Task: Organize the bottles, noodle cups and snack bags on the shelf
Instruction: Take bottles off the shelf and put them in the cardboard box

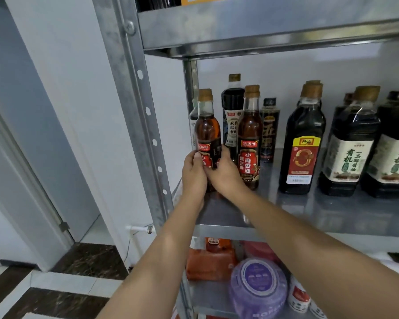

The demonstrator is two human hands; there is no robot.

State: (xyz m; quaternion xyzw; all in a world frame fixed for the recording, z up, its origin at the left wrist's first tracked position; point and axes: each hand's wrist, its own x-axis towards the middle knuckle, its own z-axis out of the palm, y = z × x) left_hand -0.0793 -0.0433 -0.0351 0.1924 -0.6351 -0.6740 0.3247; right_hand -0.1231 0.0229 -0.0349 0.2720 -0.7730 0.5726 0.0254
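A sesame oil bottle (207, 127) with amber liquid, a tan cap and a red label stands at the left end of the metal shelf (286, 212). My left hand (194, 174) grips its lower left side. My right hand (224, 173) wraps its lower right side, fingers over the label. A matching oil bottle (250, 139) stands just to the right. Further right are dark soy sauce bottles (305, 143), (352, 146), (392, 153).
Behind stand a tall dark bottle (232, 111) and a black bottle (269, 132). The lower shelf holds a purple noodle cup (259, 288), orange snack bags (210, 261) and a small red-and-white cup (298, 293). The shelf post (145, 125) rises at left, beside a white wall.
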